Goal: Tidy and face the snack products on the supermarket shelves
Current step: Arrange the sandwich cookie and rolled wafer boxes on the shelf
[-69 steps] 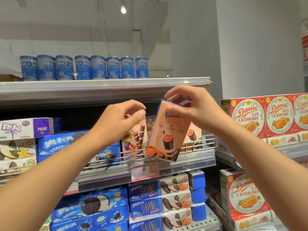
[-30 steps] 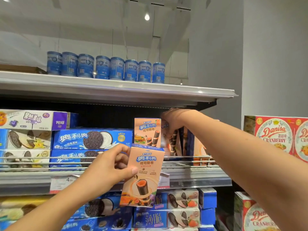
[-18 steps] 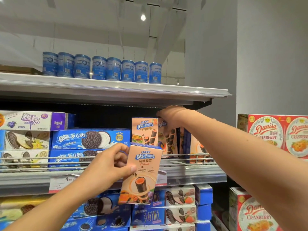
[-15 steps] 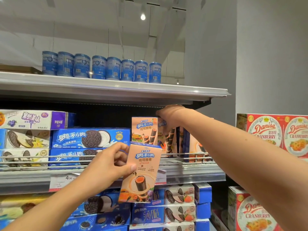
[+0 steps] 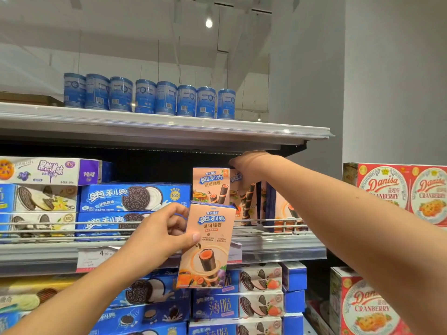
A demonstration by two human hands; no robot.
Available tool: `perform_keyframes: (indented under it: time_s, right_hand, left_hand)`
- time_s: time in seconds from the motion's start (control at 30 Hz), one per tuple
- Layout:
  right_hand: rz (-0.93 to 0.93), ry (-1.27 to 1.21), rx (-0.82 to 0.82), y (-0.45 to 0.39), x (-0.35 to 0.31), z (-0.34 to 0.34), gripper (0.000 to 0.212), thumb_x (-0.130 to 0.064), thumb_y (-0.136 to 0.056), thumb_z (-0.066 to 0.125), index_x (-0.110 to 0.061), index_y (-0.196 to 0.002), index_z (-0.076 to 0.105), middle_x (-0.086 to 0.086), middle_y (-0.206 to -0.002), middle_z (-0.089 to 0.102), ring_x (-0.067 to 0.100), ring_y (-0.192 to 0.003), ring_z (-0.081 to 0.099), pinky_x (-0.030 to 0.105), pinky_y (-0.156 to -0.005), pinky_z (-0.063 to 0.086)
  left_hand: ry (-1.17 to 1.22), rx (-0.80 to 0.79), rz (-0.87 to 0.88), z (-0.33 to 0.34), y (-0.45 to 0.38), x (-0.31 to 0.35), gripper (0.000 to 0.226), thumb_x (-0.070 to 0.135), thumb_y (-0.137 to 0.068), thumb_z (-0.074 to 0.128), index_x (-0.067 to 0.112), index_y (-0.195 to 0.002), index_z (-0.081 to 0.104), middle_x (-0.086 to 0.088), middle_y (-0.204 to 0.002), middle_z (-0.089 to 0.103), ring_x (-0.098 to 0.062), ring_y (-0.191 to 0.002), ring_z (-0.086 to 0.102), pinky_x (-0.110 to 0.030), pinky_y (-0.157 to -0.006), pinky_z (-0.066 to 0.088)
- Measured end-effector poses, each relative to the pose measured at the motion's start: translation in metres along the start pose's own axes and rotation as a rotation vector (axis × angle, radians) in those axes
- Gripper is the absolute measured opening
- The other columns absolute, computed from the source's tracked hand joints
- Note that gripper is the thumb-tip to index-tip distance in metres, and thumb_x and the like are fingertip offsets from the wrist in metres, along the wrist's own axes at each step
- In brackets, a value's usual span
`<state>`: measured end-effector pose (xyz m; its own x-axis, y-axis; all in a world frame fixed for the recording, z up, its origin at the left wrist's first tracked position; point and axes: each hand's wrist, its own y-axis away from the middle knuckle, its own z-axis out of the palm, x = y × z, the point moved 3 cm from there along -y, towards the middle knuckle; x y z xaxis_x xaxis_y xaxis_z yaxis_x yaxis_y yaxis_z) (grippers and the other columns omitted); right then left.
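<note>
At twelve o'clock, top shelf (image 5: 169,128): a long pale metal board with a smooth moulded lip, carrying a row of blue tins (image 5: 150,96), cylindrical and glossy, barcodes facing out.
At centre, middle shelf (image 5: 278,247): grey metal with a clear plastic price strip along its edge; a thin wire rail (image 5: 72,224) runs across the front of the goods and stands between the person and the boxes.
At nine o'clock, blue biscuit boxes (image 5: 135,198): flat cardboard slabs stacked lying down, printed with dark round sandwich biscuits; a white and purple box (image 5: 48,170) lies on the stack to their left.
At three o'clock, red cranberry boxes (image 5: 396,189): broad cardboard fronts with round cookie pictures, on a neighbouring unit, with more at five o'clock.
At six o'clock, lower boxes (image 5: 242,305): blue and white cartons stacked flat beneath the middle shelf.
At one o'clock, shelved peach boxes (image 5: 210,184): tall slim cartons standing upright behind the rail, some turned edge-on.
Right hand (image 5: 246,165): reaching over the rail, fingers curled on the top of a shelved peach box just under the top shelf.
At centre, held peach box (image 5: 208,243): matte peach carton, tall, tilted slightly, front showing a rolled wafer, in front of the middle shelf edge and off the shelf.
Left hand (image 5: 159,235): grasping the held peach box, thumb across its front, fingers behind.
At seven o'clock, price tag (image 5: 96,258): small white paper slip in the strip.
</note>
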<state>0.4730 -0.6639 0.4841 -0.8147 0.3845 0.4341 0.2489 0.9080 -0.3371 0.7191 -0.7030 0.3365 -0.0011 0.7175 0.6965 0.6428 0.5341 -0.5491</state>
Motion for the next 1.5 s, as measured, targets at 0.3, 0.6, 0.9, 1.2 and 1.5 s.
perform_keyframes:
  time_s: [0.3, 0.6, 0.9, 1.2, 1.5]
  right_hand:
    - [-0.052, 0.039, 0.123, 0.032, 0.005, -0.026, 0.075, -0.039, -0.085, 0.078, -0.022, -0.15, 0.043, 0.003, -0.137, 0.061, 0.027, -0.124, 0.055, 0.037, -0.095, 0.049]
    - [-0.248, -0.435, 0.307, 0.141, -0.001, -0.065, 0.027, -0.051, -0.092, 0.065, -0.029, -0.106, 0.073, -0.017, -0.093, 0.073, 0.0, -0.086, 0.068, 0.026, -0.076, 0.057]
    - [-0.291, -0.308, 0.305, 0.153, -0.003, -0.067, 0.033, -0.044, -0.083, 0.079, -0.034, -0.112, 0.069, -0.019, -0.096, 0.071, -0.001, -0.083, 0.065, 0.022, -0.07, 0.053]
    - [-0.155, -0.34, 0.394, 0.139, 0.039, -0.071, 0.029, -0.033, -0.084, 0.079, -0.031, -0.111, 0.069, -0.014, -0.099, 0.074, 0.008, -0.086, 0.067, 0.021, -0.068, 0.05]
    - [-0.167, -0.227, 0.467, 0.125, 0.039, -0.063, 0.035, -0.037, -0.085, 0.079, -0.029, -0.117, 0.067, -0.008, -0.106, 0.074, 0.015, -0.086, 0.063, 0.028, -0.069, 0.05]
  left_hand:
    - [0.04, 0.004, 0.056, 0.003, -0.001, 0.009, 0.03, 0.017, -0.083, 0.082, 0.021, -0.105, 0.061, -0.002, -0.092, 0.077, -0.032, -0.079, 0.069, -0.044, -0.076, 0.058]
    - [0.086, 0.048, 0.152, 0.025, -0.011, 0.025, 0.035, 0.022, -0.079, 0.085, 0.025, -0.104, 0.062, -0.001, -0.088, 0.076, -0.007, -0.067, 0.062, -0.022, -0.067, 0.051]
    - [0.051, -0.001, 0.282, 0.029, -0.033, 0.061, 0.034, 0.042, -0.081, 0.076, 0.034, -0.111, 0.063, 0.007, -0.096, 0.076, -0.011, -0.088, 0.072, -0.035, -0.08, 0.056]
    - [-0.709, 0.332, 0.44, -0.02, -0.081, 0.092, 0.027, 0.036, -0.099, 0.056, 0.028, -0.122, 0.068, 0.005, -0.119, 0.07, -0.02, -0.113, 0.059, -0.043, -0.093, 0.048]
    - [-1.083, 0.097, 0.276, 0.0, -0.114, 0.071, 0.061, 0.056, -0.093, 0.058, 0.028, -0.146, 0.048, 0.002, -0.137, 0.062, -0.023, -0.123, 0.056, -0.046, -0.095, 0.051]
